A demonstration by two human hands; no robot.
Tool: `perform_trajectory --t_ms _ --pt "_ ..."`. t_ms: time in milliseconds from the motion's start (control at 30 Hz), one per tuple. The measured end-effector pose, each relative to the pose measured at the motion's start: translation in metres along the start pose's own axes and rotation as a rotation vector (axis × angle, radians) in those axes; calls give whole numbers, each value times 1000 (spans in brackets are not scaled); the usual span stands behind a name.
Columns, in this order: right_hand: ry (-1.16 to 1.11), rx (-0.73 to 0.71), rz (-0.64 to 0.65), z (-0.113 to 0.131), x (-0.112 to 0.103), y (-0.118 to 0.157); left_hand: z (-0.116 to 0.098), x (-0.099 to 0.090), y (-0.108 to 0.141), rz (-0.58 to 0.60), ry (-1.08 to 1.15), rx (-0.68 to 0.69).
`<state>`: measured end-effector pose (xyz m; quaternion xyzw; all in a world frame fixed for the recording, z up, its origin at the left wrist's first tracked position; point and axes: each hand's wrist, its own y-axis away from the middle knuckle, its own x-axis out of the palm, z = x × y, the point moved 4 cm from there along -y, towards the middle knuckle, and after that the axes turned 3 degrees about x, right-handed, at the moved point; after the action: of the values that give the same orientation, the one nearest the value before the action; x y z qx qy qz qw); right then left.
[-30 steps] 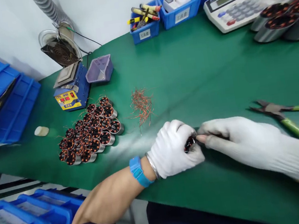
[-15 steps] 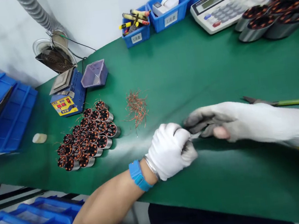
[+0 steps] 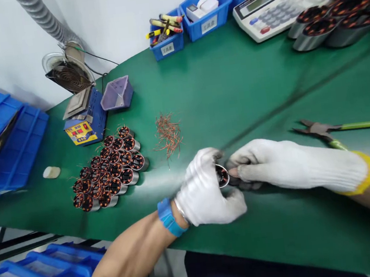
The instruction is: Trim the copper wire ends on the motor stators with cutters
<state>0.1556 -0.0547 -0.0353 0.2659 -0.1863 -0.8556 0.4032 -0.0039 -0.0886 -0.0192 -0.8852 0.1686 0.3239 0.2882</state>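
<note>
A wire-wound stator [image 3: 222,175] sits in the gloved left hand [image 3: 208,189], fingers curled around its metal shell, open end toward the gloved right hand [image 3: 259,164]. The right fingertips bunch at its rim; whether they pinch anything, I cannot tell. The left thumb seems to stand off, so a push could twist the stator loose, perhaps over the near edge of the green tabletop [image 3: 249,85]. Room stretches beyond both hands, between copper clippings [image 3: 168,134] past the left and green-handled cutters [image 3: 320,129] past the right.

Room betw. R hand [image 3: 269,164] & calc. [image 3: 282,7]; pliers [image 3: 322,129] in way to R; wire scraps [image 3: 168,136], coil cylinders [image 3: 116,170] block L
</note>
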Motion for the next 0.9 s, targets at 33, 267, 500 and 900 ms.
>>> perform_trajectory --t_ms 33,267,500,900 --pt "27 2 -32 0 1 1 2 -2 1 26 104 -30" --pt "55 -106 -129 17 0 13 25 -27 -1 191 712 -677" --pt "-306 -132 -69 15 3 14 8 -33 -2 164 894 -589" --pt "-162 -257 -204 25 -4 23 10 -34 3 182 746 -717"
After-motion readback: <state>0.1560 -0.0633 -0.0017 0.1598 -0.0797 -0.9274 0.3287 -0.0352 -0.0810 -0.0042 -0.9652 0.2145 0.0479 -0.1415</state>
